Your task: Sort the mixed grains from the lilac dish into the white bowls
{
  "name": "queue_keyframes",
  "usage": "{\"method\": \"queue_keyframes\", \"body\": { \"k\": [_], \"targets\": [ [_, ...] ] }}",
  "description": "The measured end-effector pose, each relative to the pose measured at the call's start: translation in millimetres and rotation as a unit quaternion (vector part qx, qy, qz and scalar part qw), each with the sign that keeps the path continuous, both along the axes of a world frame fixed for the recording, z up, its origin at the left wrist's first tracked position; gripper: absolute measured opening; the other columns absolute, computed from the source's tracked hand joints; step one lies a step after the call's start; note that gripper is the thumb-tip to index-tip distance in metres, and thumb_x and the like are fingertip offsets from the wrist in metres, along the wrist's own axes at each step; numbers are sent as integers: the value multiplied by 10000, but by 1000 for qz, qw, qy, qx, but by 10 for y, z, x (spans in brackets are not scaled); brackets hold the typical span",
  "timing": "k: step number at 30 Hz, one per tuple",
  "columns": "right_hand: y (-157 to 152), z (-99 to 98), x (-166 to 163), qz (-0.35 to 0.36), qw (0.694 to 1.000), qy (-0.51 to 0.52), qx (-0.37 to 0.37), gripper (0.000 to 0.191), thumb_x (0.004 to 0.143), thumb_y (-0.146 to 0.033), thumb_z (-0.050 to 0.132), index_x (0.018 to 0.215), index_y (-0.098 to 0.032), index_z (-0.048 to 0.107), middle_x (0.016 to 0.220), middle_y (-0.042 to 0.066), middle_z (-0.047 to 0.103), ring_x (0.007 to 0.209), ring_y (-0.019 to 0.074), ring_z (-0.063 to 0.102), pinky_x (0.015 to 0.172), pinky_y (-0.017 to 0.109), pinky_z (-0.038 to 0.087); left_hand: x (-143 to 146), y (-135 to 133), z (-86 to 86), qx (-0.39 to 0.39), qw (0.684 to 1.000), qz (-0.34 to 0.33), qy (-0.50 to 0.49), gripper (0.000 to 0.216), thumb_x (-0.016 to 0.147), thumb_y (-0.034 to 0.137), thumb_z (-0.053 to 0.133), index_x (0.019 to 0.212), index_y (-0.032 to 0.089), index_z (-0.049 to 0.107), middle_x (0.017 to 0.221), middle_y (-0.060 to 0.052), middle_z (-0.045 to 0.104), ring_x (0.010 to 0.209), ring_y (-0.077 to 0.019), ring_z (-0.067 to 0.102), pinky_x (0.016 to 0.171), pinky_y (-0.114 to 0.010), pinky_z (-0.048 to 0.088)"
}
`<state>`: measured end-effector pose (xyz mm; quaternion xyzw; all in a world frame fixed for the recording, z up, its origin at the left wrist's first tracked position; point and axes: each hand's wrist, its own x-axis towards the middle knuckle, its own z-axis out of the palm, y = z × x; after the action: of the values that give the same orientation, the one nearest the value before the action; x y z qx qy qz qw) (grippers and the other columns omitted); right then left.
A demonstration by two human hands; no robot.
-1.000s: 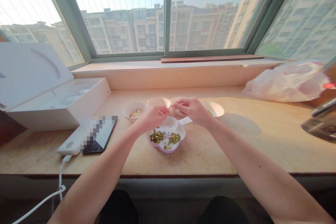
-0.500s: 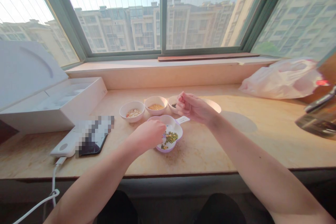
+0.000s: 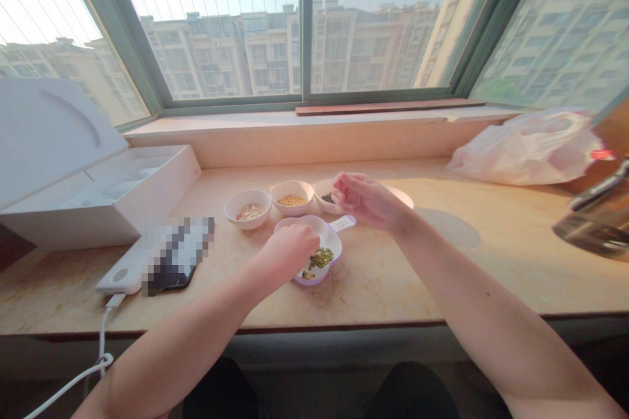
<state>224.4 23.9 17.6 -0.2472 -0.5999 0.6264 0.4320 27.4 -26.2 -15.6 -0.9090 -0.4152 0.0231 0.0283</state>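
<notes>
My left hand (image 3: 289,249) reaches into a white bowl with a purple rim and a short handle (image 3: 335,250). Its fingers are closed and point down, and their tips are hidden behind the hand. Green beans (image 3: 322,256) lie in this bowl, with a few pale and orange bits near the front. My right hand (image 3: 366,200) hovers beyond the handle, fingers curled and pinched together. Whatever it holds, if anything, is too small to tell. Behind those fingers is a small white bowl of dark seeds (image 3: 322,200), partly covered.
Left of it stand a bowl of yellow grains (image 3: 292,191) and a bowl of pale flat pieces (image 3: 249,209). A white dish (image 3: 403,198) shows behind my right wrist. Further left are a phone (image 3: 174,278), a white device (image 3: 118,276) with a cable, and an open box (image 3: 167,173). A plastic bag (image 3: 525,150) lies right.
My left hand has shifted slightly right and up within the purple-rimmed bowl, now covering different contents. My right hand has barely moved, and more of the bowl's handle shows.
</notes>
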Motion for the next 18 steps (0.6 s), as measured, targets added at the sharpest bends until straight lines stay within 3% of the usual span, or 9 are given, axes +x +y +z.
{"method": "queue_keyframes", "body": {
  "k": [6, 12, 15, 18],
  "targets": [
    [42, -4, 70, -31, 999, 3, -14, 452, 746, -596, 841, 783, -193, 640, 642, -48, 477, 518, 79, 347, 505, 246, 300, -3, 61, -6, 6, 1000, -6, -2, 261, 826, -16, 523, 882, 89, 756, 901, -170, 753, 912, -313, 738, 791, -375, 555],
    [205, 13, 268, -137, 985, -82, 64, 456, 782, -612, 790, 812, -166, 699, 656, -26, 523, 556, 87, 390, 530, 253, 313, -22, 45, 52, 12, 1000, -14, -12, 216, 832, 13, 563, 860, 126, 746, 900, -154, 759, 889, -310, 739, 751, -353, 536],
    [275, 51, 414, -246, 932, -228, 135, 412, 753, -561, 802, 819, -159, 742, 710, 16, 628, 606, 114, 468, 578, 279, 368, -45, 58, 59, 2, 999, -12, -29, 240, 837, 6, 536, 861, 132, 739, 898, -154, 763, 877, -316, 742, 722, -354, 525],
    [318, 76, 567, -346, 835, -373, 210, 276, 765, -450, 774, 812, -178, 771, 759, 43, 704, 718, 179, 590, 680, 319, 447, -78, 96, 72, -6, 999, -11, -37, 279, 832, -7, 504, 859, 145, 736, 921, -149, 770, 874, -306, 743, 682, -333, 503]
  ]
}}
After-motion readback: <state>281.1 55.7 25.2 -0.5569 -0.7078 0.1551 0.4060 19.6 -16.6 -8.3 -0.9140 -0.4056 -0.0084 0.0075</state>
